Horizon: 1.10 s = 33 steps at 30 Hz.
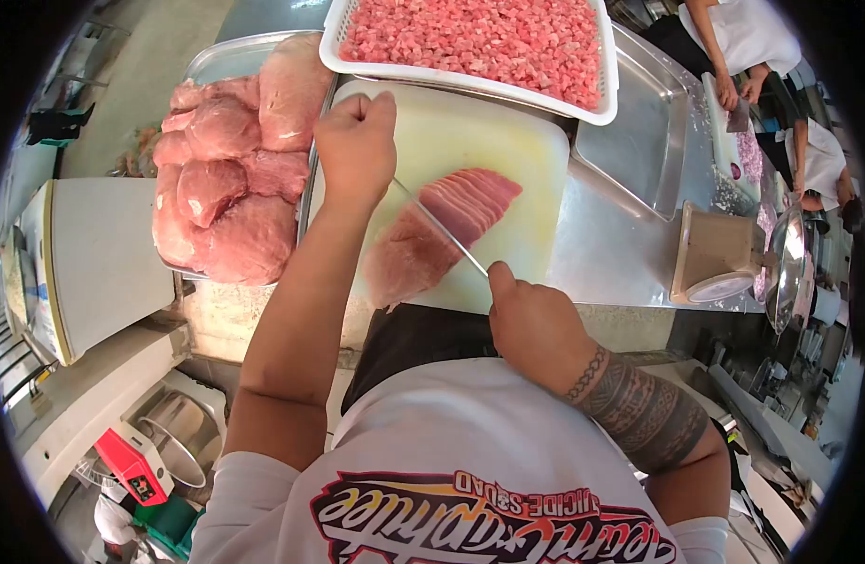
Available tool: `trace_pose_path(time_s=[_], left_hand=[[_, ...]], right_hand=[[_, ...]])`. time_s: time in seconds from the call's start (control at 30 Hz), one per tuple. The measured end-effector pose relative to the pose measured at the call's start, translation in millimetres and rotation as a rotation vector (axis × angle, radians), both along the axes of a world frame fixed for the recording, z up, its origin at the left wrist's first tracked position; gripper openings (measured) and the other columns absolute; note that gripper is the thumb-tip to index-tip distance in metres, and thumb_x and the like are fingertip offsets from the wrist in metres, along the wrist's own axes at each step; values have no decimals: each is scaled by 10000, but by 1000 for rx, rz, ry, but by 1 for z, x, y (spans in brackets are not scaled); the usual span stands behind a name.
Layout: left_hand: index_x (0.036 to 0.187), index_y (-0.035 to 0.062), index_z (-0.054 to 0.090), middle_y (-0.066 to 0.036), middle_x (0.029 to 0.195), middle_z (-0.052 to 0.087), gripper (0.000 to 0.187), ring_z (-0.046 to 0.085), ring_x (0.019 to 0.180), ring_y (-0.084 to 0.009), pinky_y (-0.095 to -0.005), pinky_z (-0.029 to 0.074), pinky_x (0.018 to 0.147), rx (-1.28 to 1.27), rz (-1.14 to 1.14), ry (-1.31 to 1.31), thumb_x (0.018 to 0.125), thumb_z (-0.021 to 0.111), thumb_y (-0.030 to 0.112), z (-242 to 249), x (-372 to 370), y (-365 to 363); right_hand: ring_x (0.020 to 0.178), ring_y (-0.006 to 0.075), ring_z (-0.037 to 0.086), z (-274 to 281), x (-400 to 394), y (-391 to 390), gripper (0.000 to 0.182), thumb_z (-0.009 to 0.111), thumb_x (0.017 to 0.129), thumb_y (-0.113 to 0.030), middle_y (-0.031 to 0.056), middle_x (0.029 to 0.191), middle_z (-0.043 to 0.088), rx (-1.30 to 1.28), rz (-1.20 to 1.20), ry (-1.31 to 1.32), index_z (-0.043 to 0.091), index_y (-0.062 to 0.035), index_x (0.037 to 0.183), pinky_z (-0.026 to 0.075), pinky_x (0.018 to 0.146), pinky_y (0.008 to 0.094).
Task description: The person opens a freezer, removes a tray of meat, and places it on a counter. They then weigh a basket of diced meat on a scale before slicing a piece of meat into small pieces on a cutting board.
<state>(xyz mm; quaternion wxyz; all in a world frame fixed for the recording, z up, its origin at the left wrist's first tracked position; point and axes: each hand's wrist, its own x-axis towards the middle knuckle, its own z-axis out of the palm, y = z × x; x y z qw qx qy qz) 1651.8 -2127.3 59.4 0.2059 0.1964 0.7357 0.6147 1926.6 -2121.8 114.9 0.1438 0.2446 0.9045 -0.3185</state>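
Your L hand [357,146] & R hand [537,327] both closed on opp. ends of 1 thin blade [444,229], across 1 part-sliced meat pc. [437,230], 1 board [531,150]. Nr: 2 metal trays [630,141], 1 basket [470,83], 1 scale [719,249].

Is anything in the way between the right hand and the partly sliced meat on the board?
Only the thin metal tool, which runs from the right hand across the partly sliced meat toward the left hand. Nothing else visible.

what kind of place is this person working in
Probably a commercial kitchen or meat-prep room: a tray heaped with large raw pink meat pieces, a white plastic crate of diced meat, and a beige dial scale on a metal worktop.
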Motion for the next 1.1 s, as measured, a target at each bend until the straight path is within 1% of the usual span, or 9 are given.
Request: trace_pose_path(time_s=[0.13,0.27,0.37,0.5,0.57,0.67,0.77,0.87,1.1], left_hand=[[604,48,450,46,585,423,438,353,578,-56,-304,317,505,-6,27,-52,963,690,123,-18,2,-12],[650,138,419,47,542,430,434,334,442,-33,-269,228,405,89,-14,-40,1008,660,102,-27,-17,-13],[644,129,428,51,549,433,435,344,449,-39,-269,244,415,65,-8,18,1015,657,114,-53,-30,-16],[588,44,449,45,584,445,449,365,579,-57,-302,326,504,-6,-29,139,975,668,112,-59,-32,-16],[588,43,453,43,583,448,446,368,577,-56,-302,326,505,5,-51,268,972,669,110,-52,-30,-4],[588,38,456,29,576,446,440,373,574,-64,-313,331,508,66,23,-5,960,677,118,-23,-9,-5],[586,39,451,19,570,429,439,375,571,-69,-319,327,507,68,29,18,954,675,124,15,3,-6],[583,39,435,19,566,413,447,366,568,-69,-322,318,501,-31,16,113,954,667,127,1,9,-13],[585,34,412,26,567,403,457,345,571,-65,-322,316,500,-31,35,-2,960,660,115,-35,-11,-29]], right_hand=[[632,393,692,2,0,-1,185,600,883,-49,203,704,676,-36,15,-26,481,-7,1018,551,574,507],[642,346,713,-21,-12,-5,197,580,891,-69,159,723,676,55,49,26,522,-24,1074,568,555,451],[652,342,717,-55,-24,-16,221,570,900,-77,155,742,683,116,39,45,533,-17,1108,563,549,449],[660,345,717,-84,-29,-12,230,567,900,-74,154,749,684,153,0,134,536,-12,1119,560,551,452],[663,350,717,-78,-22,-10,223,571,896,-65,162,752,686,131,-11,147,532,-12,1109,562,558,457],[668,363,718,-36,-10,-5,212,576,886,-48,177,758,691,76,-1,77,523,-11,1089,566,569,465],[665,370,718,3,-1,-8,200,581,879,-35,184,751,690,34,17,-10,515,-10,1067,568,573,472],[655,366,719,4,7,-4,192,584,879,-33,177,735,684,-6,41,-18,512,-10,1055,570,571,473],[659,352,723,-20,-9,-15,173,571,900,-60,158,738,686,39,59,-15,517,-21,1060,572,572,470]])
